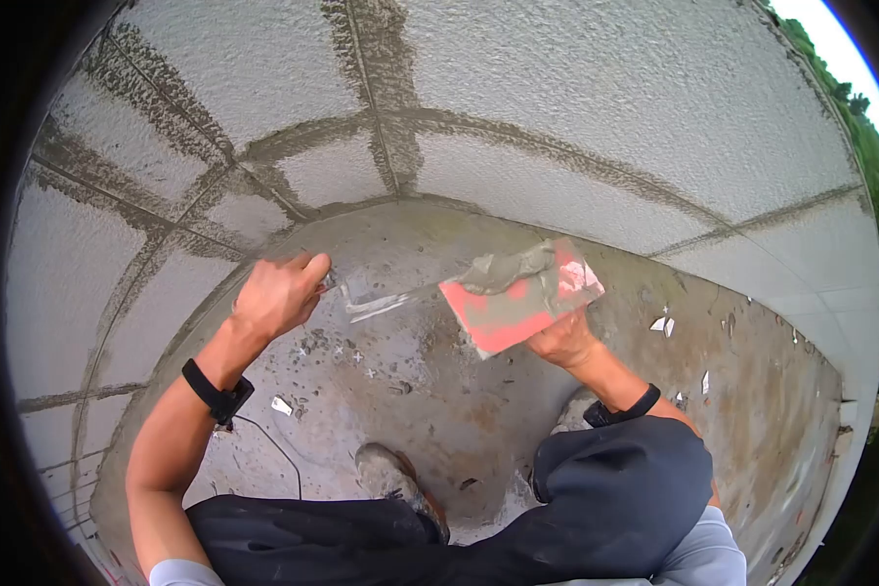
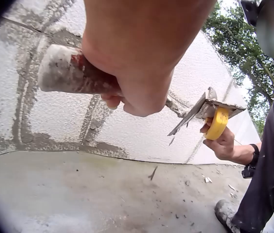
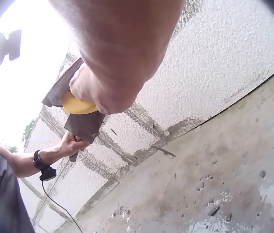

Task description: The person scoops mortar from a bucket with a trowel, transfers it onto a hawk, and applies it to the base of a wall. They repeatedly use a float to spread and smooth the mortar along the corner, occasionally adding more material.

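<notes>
My left hand [image 1: 281, 293] grips the handle [image 2: 78, 72] of a trowel, its end stained pale and reddish. The trowel's metal blade [image 3: 84, 125] reaches toward the board in my right hand. That right hand [image 1: 562, 339] holds a plastering float [image 1: 506, 330] from beneath by its yellow handle [image 2: 218, 124]. Its reddish face is turned up in the head view. Wet grey mortar [image 1: 506, 272] lies heaped along the float's far side and smeared over the face. The trowel blade's far end overlaps the mortar's near edge in the head view, slightly blurred.
Ahead curves a wall of white rough panels [image 1: 557, 88], with grey mortar bands [image 1: 361, 59] over the joints. Below is a stained concrete floor [image 1: 439, 391] with scattered crumbs and white scraps [image 1: 662, 325]. A boot [image 1: 388, 469] stands near the knees. Trees [image 2: 253, 53] show beyond the wall.
</notes>
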The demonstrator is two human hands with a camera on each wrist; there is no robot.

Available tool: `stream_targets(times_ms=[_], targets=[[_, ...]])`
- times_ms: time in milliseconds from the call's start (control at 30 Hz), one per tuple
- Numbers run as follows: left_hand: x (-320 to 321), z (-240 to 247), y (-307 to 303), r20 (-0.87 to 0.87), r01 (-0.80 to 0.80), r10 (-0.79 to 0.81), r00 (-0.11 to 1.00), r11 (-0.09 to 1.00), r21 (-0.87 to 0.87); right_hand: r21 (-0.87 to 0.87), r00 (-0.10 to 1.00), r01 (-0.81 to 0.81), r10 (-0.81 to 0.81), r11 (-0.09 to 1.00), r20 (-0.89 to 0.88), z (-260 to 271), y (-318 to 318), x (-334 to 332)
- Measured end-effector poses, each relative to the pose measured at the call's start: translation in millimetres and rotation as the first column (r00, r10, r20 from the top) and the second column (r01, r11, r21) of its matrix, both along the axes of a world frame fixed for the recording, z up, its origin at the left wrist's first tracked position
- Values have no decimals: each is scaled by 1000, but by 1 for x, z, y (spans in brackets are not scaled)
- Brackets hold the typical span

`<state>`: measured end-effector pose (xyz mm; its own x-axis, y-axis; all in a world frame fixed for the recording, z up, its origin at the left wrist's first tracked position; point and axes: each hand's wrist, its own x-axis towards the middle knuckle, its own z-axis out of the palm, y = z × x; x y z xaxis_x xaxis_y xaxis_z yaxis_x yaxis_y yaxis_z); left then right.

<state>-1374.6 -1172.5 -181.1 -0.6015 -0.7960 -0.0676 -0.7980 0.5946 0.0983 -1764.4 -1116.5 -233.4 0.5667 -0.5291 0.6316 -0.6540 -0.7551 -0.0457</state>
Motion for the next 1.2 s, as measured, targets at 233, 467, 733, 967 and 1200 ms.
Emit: stream_targets(times_ms=[233, 467, 733, 967, 1200], targets=[[85, -29, 37, 98, -381, 369, 924, 893, 240, 126, 989, 113, -99, 986, -112, -110, -62, 2], [78, -25, 54, 159, -470, 443, 883, 822, 320, 460, 907, 347, -168, 817, -386, -167, -91, 9], [61, -32, 35, 107, -406, 395, 913, 848, 339, 555, 924, 358, -198, 751, -328, -158, -101, 34], [43, -33, 31, 85, -350, 344, 935, 860, 373, 498, 890, 438, -280, 748, -360, -156, -88, -2], [26, -40, 34, 91, -277, 264, 960, 866, 416, 488, 848, 499, -288, 716, -445, -157, -68, -95]])
